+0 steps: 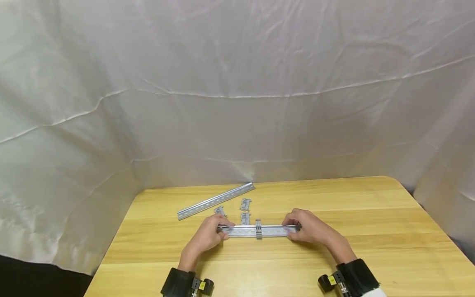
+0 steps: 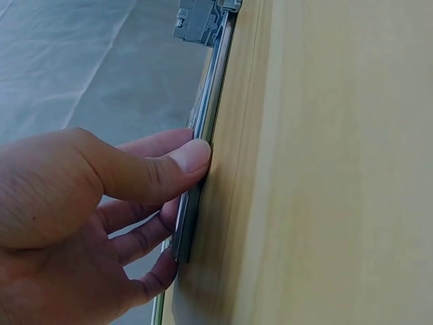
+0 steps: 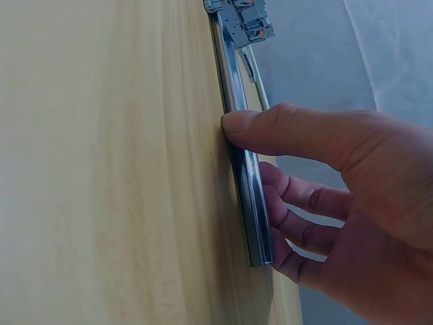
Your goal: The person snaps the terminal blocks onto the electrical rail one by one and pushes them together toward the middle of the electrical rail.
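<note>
Metal rail (image 1: 275, 231) at near centre, running 9-to-3 o'clock | left grip (image 1: 208, 235) pinching its 9 o'clock end, right grip (image 1: 309, 227) its 3 o'clock end | grey clips (image 1: 258, 229) seated mid-rail; best pinch evenly, keep rail level | loose clips (image 1: 245, 218) towards 10–11 o'clock | beyond, 10 o'clock: second rail (image 1: 216, 201) on bench (image 1: 371, 214)

No legible txt or nos. (yellow patches (image 1: 202, 285) on wrist cams (image 1: 326, 283) too small to read).
</note>
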The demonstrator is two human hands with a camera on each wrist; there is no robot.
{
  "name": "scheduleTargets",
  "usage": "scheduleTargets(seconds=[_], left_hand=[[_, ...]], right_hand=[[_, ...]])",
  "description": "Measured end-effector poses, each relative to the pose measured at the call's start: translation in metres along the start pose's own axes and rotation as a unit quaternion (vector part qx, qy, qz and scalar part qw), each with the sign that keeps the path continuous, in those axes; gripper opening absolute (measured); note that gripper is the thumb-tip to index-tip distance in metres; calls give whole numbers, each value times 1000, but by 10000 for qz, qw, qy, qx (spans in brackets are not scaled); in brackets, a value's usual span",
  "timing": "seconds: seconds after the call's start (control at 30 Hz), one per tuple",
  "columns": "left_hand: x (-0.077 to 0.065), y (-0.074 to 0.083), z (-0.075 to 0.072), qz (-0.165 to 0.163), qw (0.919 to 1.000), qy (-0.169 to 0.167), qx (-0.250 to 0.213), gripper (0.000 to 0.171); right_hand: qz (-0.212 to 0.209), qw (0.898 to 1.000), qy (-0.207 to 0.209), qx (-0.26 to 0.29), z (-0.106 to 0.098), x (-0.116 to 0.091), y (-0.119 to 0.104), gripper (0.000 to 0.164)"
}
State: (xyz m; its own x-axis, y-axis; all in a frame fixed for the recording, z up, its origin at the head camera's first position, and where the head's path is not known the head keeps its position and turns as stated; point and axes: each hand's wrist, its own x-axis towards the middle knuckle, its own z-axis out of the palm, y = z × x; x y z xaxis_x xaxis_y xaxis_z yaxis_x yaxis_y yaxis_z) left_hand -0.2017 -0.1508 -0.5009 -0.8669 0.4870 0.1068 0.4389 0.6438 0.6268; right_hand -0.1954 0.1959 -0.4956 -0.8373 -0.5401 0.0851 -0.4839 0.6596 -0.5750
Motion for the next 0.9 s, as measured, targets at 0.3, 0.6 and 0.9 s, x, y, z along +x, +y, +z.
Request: scheduleTargets(seconds=[0.3,0.6,0.9], left_hand=[[6,1,-1,36,10000,58,27,34],[13,0,-1,-3,10000,62,75,34],[14,-1,1,-98,9998,144,114,33]], right_hand=[[-13,10000,36,44,-4,6,7,24],[-31,10000,32,43,-5,10,11,23],[7,10000,35,79,-7,13,12,22]])
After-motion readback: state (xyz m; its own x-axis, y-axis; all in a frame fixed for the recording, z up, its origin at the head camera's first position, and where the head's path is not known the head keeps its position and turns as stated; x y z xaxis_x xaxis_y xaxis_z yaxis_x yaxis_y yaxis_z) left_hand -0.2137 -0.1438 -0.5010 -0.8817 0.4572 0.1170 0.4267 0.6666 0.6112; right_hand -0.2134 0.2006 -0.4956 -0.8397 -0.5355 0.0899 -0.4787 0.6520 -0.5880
